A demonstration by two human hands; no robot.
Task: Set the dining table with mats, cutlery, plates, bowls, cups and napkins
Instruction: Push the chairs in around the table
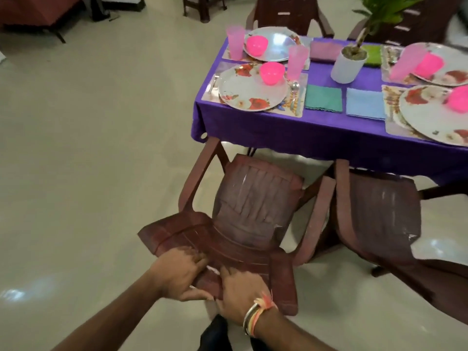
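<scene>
Both hands hold the top of the back of a brown chair point(253, 198). The left hand point(177, 271) has its fingers curled over the top edge and its thumb under it. The right hand point(239, 291) grips the same edge just beside it. Bright bands point(254, 317) sit on the right wrist. The chair stands at the near side of the table point(316, 133), which has a purple cloth on it. On the table, a flower plate point(249, 92) lies on a mat point(296, 107). A pink bowl point(272, 72) sits on the plate, and a pink cup point(296, 62) stands just behind it. A spoon point(294, 87) lies on the mat beside the plate. A green napkin point(323, 98) and a blue napkin point(364, 103) lie flat next to the mat. A second chair point(379, 211) stands to the right.
</scene>
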